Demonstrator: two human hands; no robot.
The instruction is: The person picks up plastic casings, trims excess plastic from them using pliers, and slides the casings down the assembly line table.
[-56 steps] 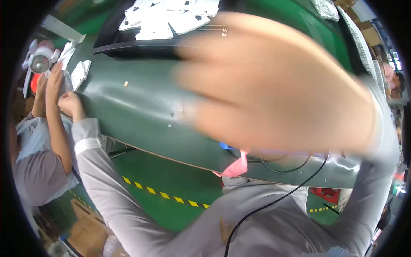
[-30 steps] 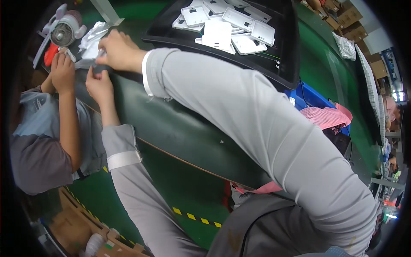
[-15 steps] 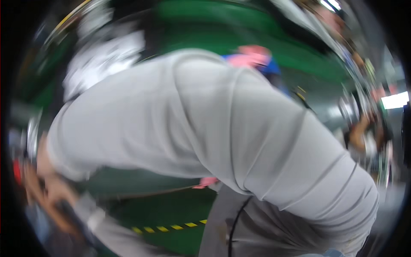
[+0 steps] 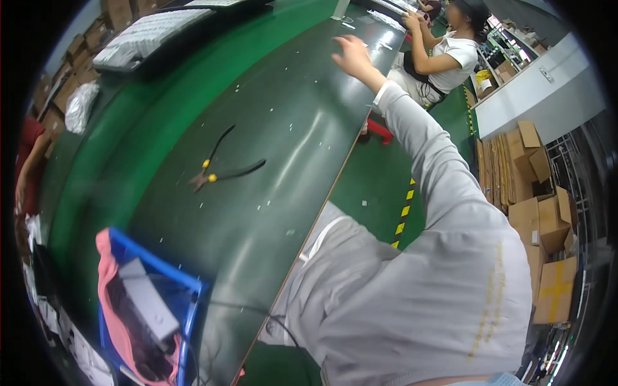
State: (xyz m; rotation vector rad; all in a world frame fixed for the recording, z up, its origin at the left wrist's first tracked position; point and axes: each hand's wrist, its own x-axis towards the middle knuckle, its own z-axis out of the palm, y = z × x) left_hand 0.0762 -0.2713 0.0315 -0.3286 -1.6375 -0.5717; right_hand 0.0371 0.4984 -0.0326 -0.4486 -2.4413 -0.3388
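Observation:
My right hand (image 4: 354,59) reaches out over the far end of the long dark green table (image 4: 244,122), its thumb and fingers apart. Nothing shows between them, and small white pieces lie on the tabletop close by. A pair of pliers (image 4: 205,175) with black handles and yellow collars lies spread on the table, well away from the hand. Nearer stands a blue bin (image 4: 154,257) with a pink cloth (image 4: 106,276) over its side and a grey box-shaped device (image 4: 148,301) inside, cables running from it. My left hand is out of the picture.
White bits (image 4: 290,127) are scattered over the table. A seated person (image 4: 444,58) works beyond my hand. Cardboard boxes (image 4: 541,219) stand at the right, near yellow-black floor tape (image 4: 405,209). White parts fill a black tray (image 4: 151,38) at the upper left; another person's arm (image 4: 31,161) shows far left.
The view has swung round from a blurred one with both my forearms in it. My right arm now stretches away toward the table's far end, and my left arm has left the picture.

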